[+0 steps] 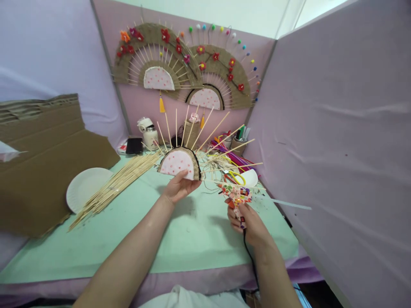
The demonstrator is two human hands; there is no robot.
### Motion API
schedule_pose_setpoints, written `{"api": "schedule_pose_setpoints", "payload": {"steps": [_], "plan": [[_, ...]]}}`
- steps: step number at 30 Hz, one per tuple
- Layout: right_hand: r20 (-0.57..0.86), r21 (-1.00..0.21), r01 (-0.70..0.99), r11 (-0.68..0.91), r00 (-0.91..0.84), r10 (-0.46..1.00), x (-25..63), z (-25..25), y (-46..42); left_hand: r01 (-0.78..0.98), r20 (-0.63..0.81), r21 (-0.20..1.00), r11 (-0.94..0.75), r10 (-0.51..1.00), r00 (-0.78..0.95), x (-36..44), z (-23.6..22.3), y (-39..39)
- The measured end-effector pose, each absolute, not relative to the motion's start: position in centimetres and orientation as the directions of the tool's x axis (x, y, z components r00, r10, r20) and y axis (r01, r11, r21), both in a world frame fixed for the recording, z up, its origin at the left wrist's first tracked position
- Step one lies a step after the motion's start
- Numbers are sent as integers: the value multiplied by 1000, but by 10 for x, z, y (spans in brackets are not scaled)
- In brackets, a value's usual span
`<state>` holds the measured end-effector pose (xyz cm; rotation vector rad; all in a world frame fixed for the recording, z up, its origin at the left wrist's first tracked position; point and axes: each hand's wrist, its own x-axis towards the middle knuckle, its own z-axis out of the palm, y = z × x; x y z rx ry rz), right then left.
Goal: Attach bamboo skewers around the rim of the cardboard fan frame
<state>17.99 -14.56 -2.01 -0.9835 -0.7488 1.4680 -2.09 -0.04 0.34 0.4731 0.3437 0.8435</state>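
Observation:
My left hand (181, 187) grips a half-round cardboard fan (178, 164) by its lower edge, thumb on the pink dotted face. Thin wooden sticks fan out from its curved, dark-trimmed rim, upward and to the right. In my right hand (245, 218) is a glue gun (236, 194) with a colourful patterned cover, its nozzle pointing left toward the fan. A clear glue stick (290, 204) juts from its back end, and a black cord hangs from the handle. The lowest wooden stick passes close above the gun; whether they touch I cannot tell.
A bundle of wooden sticks (117, 184) lies partly over a white paper plate (84, 182) on the left, beside a large cardboard sheet (54, 171). Yellow-handled scissors (236, 177) and twine lie behind the glue gun. Jars, a cardboard tube and a pen cup (238, 145) stand at the back.

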Motion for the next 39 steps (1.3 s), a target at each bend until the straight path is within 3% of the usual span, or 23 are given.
{"api": "schedule_pose_setpoints", "payload": {"steps": [11,28,39], "plan": [[-120,-874,-473,-109,-6,993,145,-15,-143,-560,44,599,572,675,736,-23,-6,-2],[-112,-832,-531,-160,-122,986,148,-18,-146,-513,97,641,571,602,792,-24,-6,-5],[-120,-881,-456,-122,-34,992,147,-15,-147,-531,74,650,544,650,757,-23,-7,-2]]}}
